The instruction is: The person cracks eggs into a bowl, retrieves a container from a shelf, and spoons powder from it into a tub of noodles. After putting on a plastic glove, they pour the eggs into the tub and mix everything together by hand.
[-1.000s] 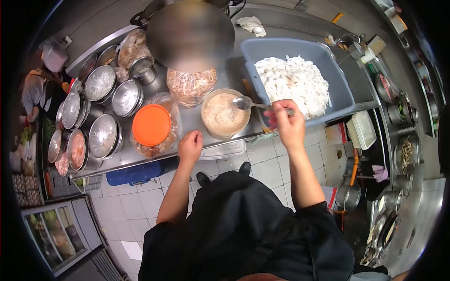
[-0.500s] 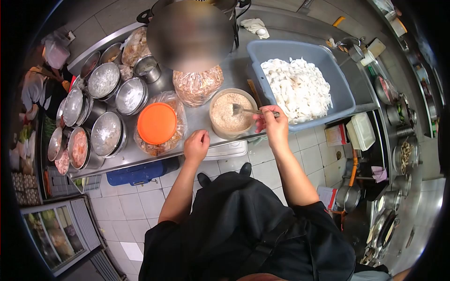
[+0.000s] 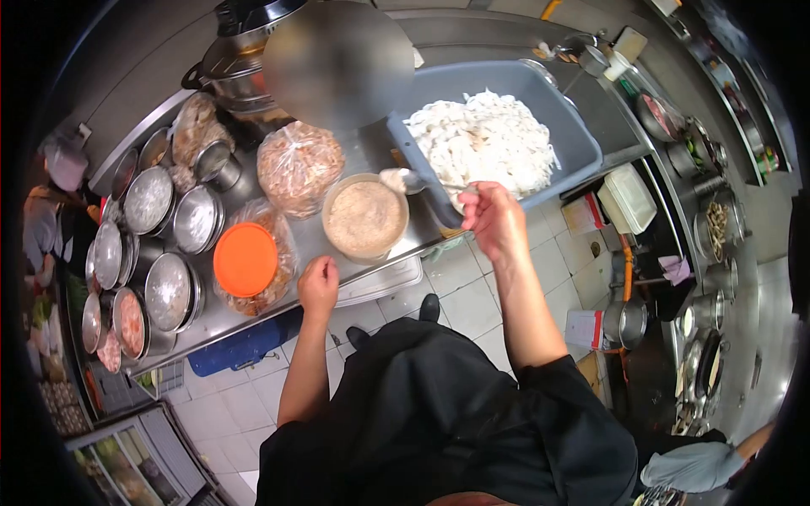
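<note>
My right hand (image 3: pixel 496 219) grips the handle of a metal spoon (image 3: pixel 415 181). The spoon carries a heap of pale powder over the gap between a round plastic container (image 3: pixel 369 255) and a grey-blue tub (image 3: pixel 579 139). Beige powder (image 3: pixel 364 215) fills much of the container. White, slippery-looking strips (image 3: pixel 485 148) are piled in the tub, with a small brownish patch on top. My left hand (image 3: pixel 319 289) is a closed fist at the counter's front edge, near an orange lid (image 3: pixel 245 260) that lies on a bag of food.
A clear bag of shredded food (image 3: pixel 299 169) stands behind the container. Stacked metal bowls (image 3: pixel 169 291) crowd the left of the steel counter (image 3: pixel 283 305). A pot (image 3: pixel 240 76) is at the back. Another person (image 3: pixel 46 219) is at far left, and a sleeve (image 3: pixel 696 466) shows lower right.
My right hand has lifted the spoon out of the powder and moved it toward the tub. A brownish patch now shows on the white strips. The whole view has shifted.
</note>
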Demonstrator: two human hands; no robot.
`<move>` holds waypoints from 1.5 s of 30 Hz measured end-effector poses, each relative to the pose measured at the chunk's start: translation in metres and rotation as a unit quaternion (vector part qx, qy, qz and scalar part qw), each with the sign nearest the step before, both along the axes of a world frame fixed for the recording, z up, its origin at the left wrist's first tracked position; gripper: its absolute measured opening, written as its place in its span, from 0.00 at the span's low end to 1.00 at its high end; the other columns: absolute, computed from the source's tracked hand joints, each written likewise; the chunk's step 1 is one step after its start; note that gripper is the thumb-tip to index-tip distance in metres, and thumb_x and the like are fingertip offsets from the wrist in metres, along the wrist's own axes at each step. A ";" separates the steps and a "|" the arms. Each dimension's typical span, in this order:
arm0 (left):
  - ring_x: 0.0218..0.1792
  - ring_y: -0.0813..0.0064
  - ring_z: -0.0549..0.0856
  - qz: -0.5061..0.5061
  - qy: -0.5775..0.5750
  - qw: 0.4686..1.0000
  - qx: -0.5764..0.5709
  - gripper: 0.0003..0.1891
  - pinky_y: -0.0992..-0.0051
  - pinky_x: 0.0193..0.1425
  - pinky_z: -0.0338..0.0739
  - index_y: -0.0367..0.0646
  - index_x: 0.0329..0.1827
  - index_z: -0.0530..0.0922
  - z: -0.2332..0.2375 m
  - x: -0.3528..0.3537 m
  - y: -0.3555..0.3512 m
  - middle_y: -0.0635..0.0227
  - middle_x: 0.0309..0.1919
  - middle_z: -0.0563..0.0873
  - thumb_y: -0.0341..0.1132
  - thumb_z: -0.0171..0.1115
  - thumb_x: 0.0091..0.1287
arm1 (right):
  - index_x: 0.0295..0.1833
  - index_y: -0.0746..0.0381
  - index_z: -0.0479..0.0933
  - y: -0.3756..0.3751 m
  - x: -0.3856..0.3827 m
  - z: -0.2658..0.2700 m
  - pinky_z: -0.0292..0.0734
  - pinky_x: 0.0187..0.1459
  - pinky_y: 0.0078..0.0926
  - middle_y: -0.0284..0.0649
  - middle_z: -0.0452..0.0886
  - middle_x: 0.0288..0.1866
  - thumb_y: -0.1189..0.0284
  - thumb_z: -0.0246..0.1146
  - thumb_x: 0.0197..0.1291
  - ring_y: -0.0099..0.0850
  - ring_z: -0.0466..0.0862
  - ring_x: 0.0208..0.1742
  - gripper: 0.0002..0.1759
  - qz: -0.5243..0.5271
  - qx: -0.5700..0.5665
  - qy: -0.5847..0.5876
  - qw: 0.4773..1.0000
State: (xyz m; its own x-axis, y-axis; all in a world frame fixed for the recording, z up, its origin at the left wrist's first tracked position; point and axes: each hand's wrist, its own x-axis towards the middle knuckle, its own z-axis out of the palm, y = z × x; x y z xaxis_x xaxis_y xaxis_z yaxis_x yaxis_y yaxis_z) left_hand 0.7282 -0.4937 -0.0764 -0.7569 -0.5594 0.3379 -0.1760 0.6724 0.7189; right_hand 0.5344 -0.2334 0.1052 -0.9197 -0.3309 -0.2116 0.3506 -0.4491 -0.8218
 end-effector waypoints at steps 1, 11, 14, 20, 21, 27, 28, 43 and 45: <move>0.32 0.58 0.86 0.010 -0.001 1.000 0.003 0.08 0.64 0.38 0.79 0.39 0.39 0.84 0.001 -0.001 0.001 0.57 0.32 0.86 0.35 0.62 0.69 | 0.50 0.70 0.73 0.010 -0.013 0.006 0.83 0.25 0.29 0.53 0.85 0.34 0.73 0.55 0.68 0.31 0.82 0.24 0.11 -0.018 -0.026 0.002 1.000; 0.31 0.59 0.86 0.036 -0.015 0.999 0.001 0.08 0.64 0.38 0.79 0.39 0.40 0.84 -0.005 -0.004 0.000 0.58 0.32 0.86 0.36 0.62 0.70 | 0.47 0.68 0.76 0.105 -0.127 0.039 0.83 0.29 0.25 0.45 0.87 0.33 0.68 0.59 0.71 0.26 0.84 0.28 0.12 -0.313 0.322 0.280 0.849; 0.32 0.58 0.86 0.037 -0.020 0.999 -0.002 0.08 0.63 0.38 0.79 0.40 0.40 0.83 -0.002 -0.003 0.003 0.59 0.32 0.86 0.35 0.62 0.69 | 0.48 0.68 0.76 0.067 -0.057 0.054 0.81 0.29 0.22 0.46 0.87 0.34 0.69 0.59 0.73 0.25 0.82 0.27 0.11 -0.218 0.208 0.307 0.903; 0.30 0.57 0.85 0.019 0.007 1.000 -0.003 0.08 0.64 0.36 0.78 0.39 0.39 0.84 0.002 0.002 -0.002 0.56 0.29 0.85 0.36 0.63 0.69 | 0.48 0.65 0.78 -0.015 0.031 0.023 0.77 0.28 0.19 0.42 0.88 0.34 0.69 0.59 0.74 0.21 0.81 0.26 0.09 0.035 0.226 0.269 0.936; 0.30 0.57 0.85 0.012 0.014 1.000 0.001 0.08 0.64 0.36 0.78 0.39 0.39 0.84 0.001 0.002 -0.002 0.56 0.29 0.85 0.35 0.64 0.68 | 0.47 0.64 0.79 -0.025 0.037 0.019 0.79 0.30 0.23 0.42 0.88 0.33 0.70 0.59 0.73 0.25 0.84 0.28 0.08 0.049 0.281 0.295 0.912; 0.35 0.56 0.86 0.004 0.018 1.000 0.014 0.06 0.63 0.40 0.80 0.42 0.40 0.83 0.003 0.006 -0.003 0.59 0.34 0.87 0.34 0.63 0.67 | 0.46 0.66 0.78 -0.059 0.044 -0.002 0.82 0.35 0.30 0.47 0.88 0.32 0.70 0.59 0.71 0.34 0.89 0.33 0.09 0.044 0.394 0.425 0.814; 0.35 0.56 0.86 0.005 0.019 1.000 0.015 0.06 0.63 0.40 0.80 0.42 0.40 0.83 0.003 0.006 -0.003 0.59 0.34 0.87 0.34 0.63 0.67 | 0.46 0.65 0.78 -0.063 0.046 -0.001 0.82 0.33 0.29 0.45 0.88 0.32 0.70 0.59 0.71 0.31 0.88 0.31 0.09 0.062 0.401 0.383 0.830; 0.35 0.57 0.87 0.002 -0.010 1.000 0.027 0.07 0.62 0.41 0.80 0.42 0.40 0.83 0.003 0.004 -0.001 0.60 0.35 0.87 0.36 0.61 0.68 | 0.49 0.69 0.73 -0.028 0.017 -0.002 0.80 0.24 0.28 0.52 0.85 0.35 0.74 0.54 0.69 0.28 0.80 0.24 0.10 0.051 0.093 0.032 0.994; 0.34 0.59 0.87 0.011 -0.008 1.000 0.011 0.08 0.63 0.40 0.80 0.42 0.41 0.83 0.001 0.003 -0.001 0.60 0.35 0.87 0.36 0.61 0.69 | 0.49 0.69 0.73 -0.017 0.002 0.001 0.82 0.26 0.30 0.53 0.85 0.36 0.74 0.54 0.68 0.30 0.81 0.25 0.10 0.055 0.026 0.011 0.998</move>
State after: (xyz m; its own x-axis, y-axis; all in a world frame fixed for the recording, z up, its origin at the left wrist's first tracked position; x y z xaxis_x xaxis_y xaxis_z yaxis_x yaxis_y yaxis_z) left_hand 0.7315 -0.4948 -0.0754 -0.7500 -0.5823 0.3138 -0.2014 0.6529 0.7302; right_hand 0.5365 -0.2507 0.1067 -0.8827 -0.4196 -0.2116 0.3776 -0.3652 -0.8509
